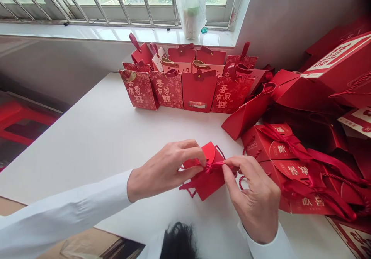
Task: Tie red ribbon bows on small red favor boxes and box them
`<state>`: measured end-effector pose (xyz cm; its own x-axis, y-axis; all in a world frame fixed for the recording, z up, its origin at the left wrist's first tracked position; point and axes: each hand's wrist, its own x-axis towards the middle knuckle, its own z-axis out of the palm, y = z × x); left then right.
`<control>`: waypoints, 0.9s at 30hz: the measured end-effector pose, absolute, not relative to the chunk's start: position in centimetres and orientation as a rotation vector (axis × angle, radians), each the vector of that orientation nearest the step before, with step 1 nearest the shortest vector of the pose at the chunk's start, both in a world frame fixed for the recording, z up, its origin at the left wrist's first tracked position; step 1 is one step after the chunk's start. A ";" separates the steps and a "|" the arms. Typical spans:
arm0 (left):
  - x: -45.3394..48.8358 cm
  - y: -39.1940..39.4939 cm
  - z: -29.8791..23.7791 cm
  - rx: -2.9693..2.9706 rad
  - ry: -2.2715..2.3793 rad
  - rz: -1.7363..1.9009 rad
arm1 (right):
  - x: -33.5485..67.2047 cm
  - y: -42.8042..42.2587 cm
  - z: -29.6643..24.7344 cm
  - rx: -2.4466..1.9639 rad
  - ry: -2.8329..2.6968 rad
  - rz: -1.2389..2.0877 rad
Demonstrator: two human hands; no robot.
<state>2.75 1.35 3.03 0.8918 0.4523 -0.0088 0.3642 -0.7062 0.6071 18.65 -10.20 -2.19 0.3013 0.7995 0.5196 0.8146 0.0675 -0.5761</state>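
Observation:
A small red gift box [209, 188] lies on the white table between my hands, its cord handles sticking out at the sides. Across its top runs a red ribbon [215, 166], gathered into a knot or bow near the middle. My left hand [171, 166] pinches the ribbon at the left of the knot, thumb and fingertips together. On the other side, my right hand [255, 193] grips the ribbon between thumb and forefinger. Ribbon tails hang over the box's lower left side. My fingers hide parts of the bow.
Rows of red gift bags [199, 91] stand along the wall side of the white table [87, 135]. Ribboned red boxes [290, 166] are piled close at the right, with larger red boxes [333, 66] behind. A wrapped cup [191, 16] stands on the windowsill. A red stool [26, 120] is at left.

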 end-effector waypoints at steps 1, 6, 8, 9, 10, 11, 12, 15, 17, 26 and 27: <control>2.7 1.3 3.0 2.426 0.584 0.176 | 18.7 -10.3 -2.2 -1.703 -1.460 0.007; 2.6 1.6 2.8 2.382 0.597 0.125 | 18.7 -10.5 -2.1 -1.683 -1.422 0.211; 2.6 1.7 2.8 2.353 0.584 0.113 | 18.7 -10.4 -1.9 -1.671 -1.403 0.294; 2.7 1.8 2.8 2.334 0.581 0.112 | 18.8 -10.4 -1.8 -1.670 -1.393 0.326; 2.8 1.8 2.9 2.311 0.586 0.112 | 18.8 -10.3 -1.7 -1.671 -1.382 0.351; 2.9 1.8 3.0 2.280 0.597 0.115 | 18.8 -10.2 -1.6 -1.670 -1.369 0.373; 3.0 1.8 3.0 2.238 0.611 0.119 | 18.8 -10.2 -1.5 -1.664 -1.354 0.401; 3.3 1.8 3.1 2.046 0.652 0.125 | 18.8 -9.9 -1.3 -1.622 -1.286 0.533; 3.4 1.8 3.0 1.920 0.659 0.131 | 18.8 -9.7 -1.3 -1.585 -1.265 0.606; 3.7 1.7 2.8 1.522 0.617 0.120 | 18.7 -10.3 -1.7 -1.637 -1.260 0.694; 3.7 1.6 2.9 1.507 0.607 0.111 | 18.7 -10.3 -1.6 -1.632 -1.264 0.697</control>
<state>3.72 1.63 2.87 0.8483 0.4325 -0.3054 0.2967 0.0894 0.9508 18.71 -10.33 -1.65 0.3106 0.9453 0.0998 0.4201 -0.0424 -0.9065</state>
